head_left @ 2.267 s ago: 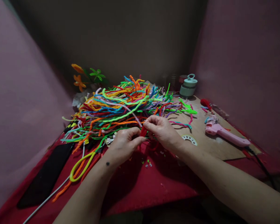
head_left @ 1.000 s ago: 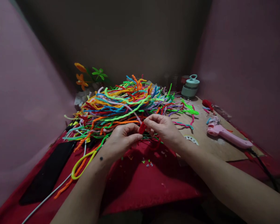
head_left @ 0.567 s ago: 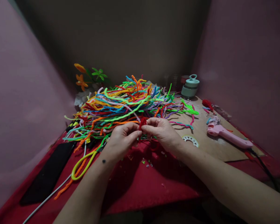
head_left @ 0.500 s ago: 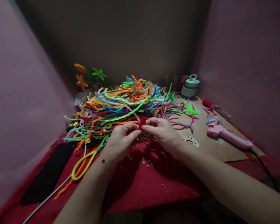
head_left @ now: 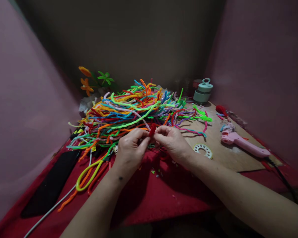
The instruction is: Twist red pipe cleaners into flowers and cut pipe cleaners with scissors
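Observation:
A small piece of red pipe cleaner [head_left: 152,130] stands up between my two hands, in front of the big heap of coloured pipe cleaners [head_left: 129,114]. My left hand [head_left: 134,147] pinches it from the left between thumb and forefinger. From the other side, my right hand [head_left: 172,142] grips it with thumb and fingertips. The fingertips of both hands almost meet, and they hide the lower part of the red piece. Both hands hover over the red cloth [head_left: 149,198], which has small scraps on it.
Yellow-handled scissors [head_left: 79,183], a black phone-like slab [head_left: 51,183] and a white cable lie left. On the board [head_left: 233,155] at right are a white ring with holes [head_left: 203,150], a pink glue gun-like tool [head_left: 245,145] and a green-capped bottle [head_left: 203,91]. Pipe-cleaner flowers [head_left: 86,86] stand behind.
The red piece has turned and now looks narrower and more upright. My left hand has rolled and its wrist has shifted right, uncovering more of the scissors' handles.

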`<state>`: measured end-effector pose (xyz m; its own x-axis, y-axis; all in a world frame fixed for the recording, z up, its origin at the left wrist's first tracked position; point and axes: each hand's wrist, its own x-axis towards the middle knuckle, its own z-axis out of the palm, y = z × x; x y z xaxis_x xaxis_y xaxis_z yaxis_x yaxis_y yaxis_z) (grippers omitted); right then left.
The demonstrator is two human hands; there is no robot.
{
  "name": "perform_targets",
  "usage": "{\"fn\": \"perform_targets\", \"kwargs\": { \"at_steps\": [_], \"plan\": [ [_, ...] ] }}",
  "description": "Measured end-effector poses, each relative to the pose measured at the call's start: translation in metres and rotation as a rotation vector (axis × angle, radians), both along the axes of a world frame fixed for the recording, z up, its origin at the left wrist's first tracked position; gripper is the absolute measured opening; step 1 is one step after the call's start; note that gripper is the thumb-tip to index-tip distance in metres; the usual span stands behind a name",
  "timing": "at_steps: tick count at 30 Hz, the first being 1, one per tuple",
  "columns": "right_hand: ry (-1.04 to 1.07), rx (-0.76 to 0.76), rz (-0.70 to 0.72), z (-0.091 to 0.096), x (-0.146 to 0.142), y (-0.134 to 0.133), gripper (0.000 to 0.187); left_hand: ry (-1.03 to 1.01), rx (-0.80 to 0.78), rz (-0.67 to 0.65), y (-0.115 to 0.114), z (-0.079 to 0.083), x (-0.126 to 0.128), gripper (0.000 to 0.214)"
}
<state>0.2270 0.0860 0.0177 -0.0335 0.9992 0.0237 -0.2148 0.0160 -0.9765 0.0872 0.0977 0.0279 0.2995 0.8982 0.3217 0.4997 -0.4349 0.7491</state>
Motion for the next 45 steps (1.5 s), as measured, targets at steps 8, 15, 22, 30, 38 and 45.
{"fn": "perform_targets", "kwargs": {
  "at_steps": [8, 15, 22, 30, 38, 45],
  "plan": [
    [-0.081, 0.064, -0.022, -0.008, 0.0, 0.001, 0.002, 0.161, 0.44, -0.083, -0.005, -0.005, 0.003, 0.013],
    [-0.28, 0.143, -0.087, -0.008, 0.0, -0.003, 0.006, 0.212, 0.382, 0.052, -0.007, -0.01, 0.01, 0.011],
    [-0.509, 0.332, -0.177, -0.009, 0.0, -0.003, 0.006, -0.075, -0.161, 0.078, -0.002, -0.007, 0.014, 0.009],
    [-0.217, 0.122, -0.09, -0.012, -0.004, 0.0, 0.008, -0.145, -0.121, 0.085, -0.001, -0.009, 0.014, 0.007],
    [-0.268, 0.183, -0.116, -0.009, -0.002, -0.004, 0.004, 0.083, 0.274, 0.098, -0.002, -0.017, 0.013, 0.009],
    [-0.357, 0.263, -0.142, -0.009, -0.002, -0.005, 0.007, 0.123, 0.4, 0.097, -0.005, -0.016, 0.015, 0.008]
  ]
}}
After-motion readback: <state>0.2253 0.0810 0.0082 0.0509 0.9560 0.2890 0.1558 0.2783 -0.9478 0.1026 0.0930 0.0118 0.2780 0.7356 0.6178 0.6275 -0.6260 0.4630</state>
